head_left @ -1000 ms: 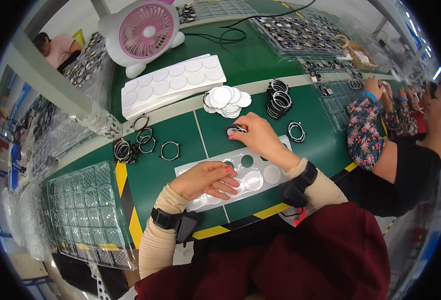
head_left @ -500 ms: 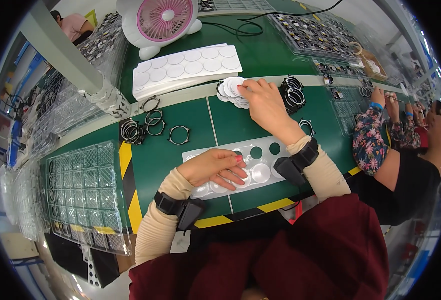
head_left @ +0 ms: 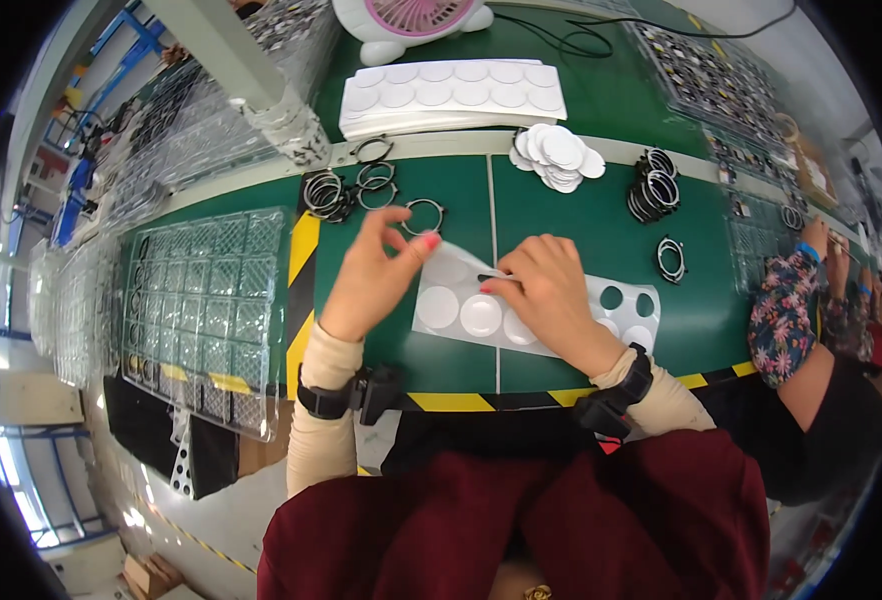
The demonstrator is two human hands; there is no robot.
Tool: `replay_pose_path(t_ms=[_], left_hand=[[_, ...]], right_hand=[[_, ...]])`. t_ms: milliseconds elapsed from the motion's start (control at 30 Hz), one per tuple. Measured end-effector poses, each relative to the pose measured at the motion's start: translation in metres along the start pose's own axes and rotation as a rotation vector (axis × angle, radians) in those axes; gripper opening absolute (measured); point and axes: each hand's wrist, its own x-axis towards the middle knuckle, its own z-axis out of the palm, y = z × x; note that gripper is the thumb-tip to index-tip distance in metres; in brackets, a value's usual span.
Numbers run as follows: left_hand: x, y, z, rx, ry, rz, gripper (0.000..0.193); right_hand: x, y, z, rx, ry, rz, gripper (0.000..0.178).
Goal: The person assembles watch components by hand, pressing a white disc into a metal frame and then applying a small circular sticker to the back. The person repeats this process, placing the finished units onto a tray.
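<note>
Disc sheet [head_left: 439, 308] lies beneath the right hand [head_left: 551, 295], pinching a dark piece [head_left: 486, 278]; whether the left hand [head_left: 369, 280] grips is unclear.

pale perforated sheet [head_left: 461, 289] with white discs [head_left: 480, 316] — upper-left corner raised, small dark piece [head_left: 485, 278] above it, partly hidden

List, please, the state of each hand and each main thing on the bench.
Perforated sheet: some holes open, other circles filled
Left hand: fingers parted, thumb near sheet's corner
Right hand: pinching small dark item, mostly hidden
White discs: loosely heaped
White sheets: stacked
Black rings: some stacked, some separate
Fan: partly out of frame; running unclear
</note>
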Motion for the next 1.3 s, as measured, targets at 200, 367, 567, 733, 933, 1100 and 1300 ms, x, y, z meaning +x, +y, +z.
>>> replay_pose_path(t_ms=[200,367,567,733,933,1100,1300], left_hand=[[-0.029,-0.018,0.007,0.033,-0.224,0.009,0.026],[-0.027,-0.001,0.004,-0.603,-0.342,-0.586,0.027],[-0.026,0.001,0.002,-0.623,-0.419,-0.642,0.025],[-0.015,-0.003,-0.013,0.109,-0.245,-0.149,0.015],[0.027,-0.005,0.01,0.795,0.112,0.353,0.019],[0.049,-0.014,0.03,0.923,0.018,0.58,0.02],[0.044,-0.018,0.034,0.974,-0.094,0.386,0.016]], right_hand=[[0.003,-0.016,0.0,0.016,0.248,-0.101,0.049],[0.005,-0.037,0.0,0.056,0.22,-0.3,0.046],[0.001,-0.039,0.002,0.105,0.29,-0.458,0.031],[-0.007,-0.048,0.008,0.578,0.159,-0.341,0.018],[-0.013,-0.046,0.018,1.014,-0.1,0.148,0.013],[-0.005,-0.045,0.007,1.25,-0.026,0.242,0.013],[0.032,-0.028,-0.02,1.331,0.153,0.385,0.012]])
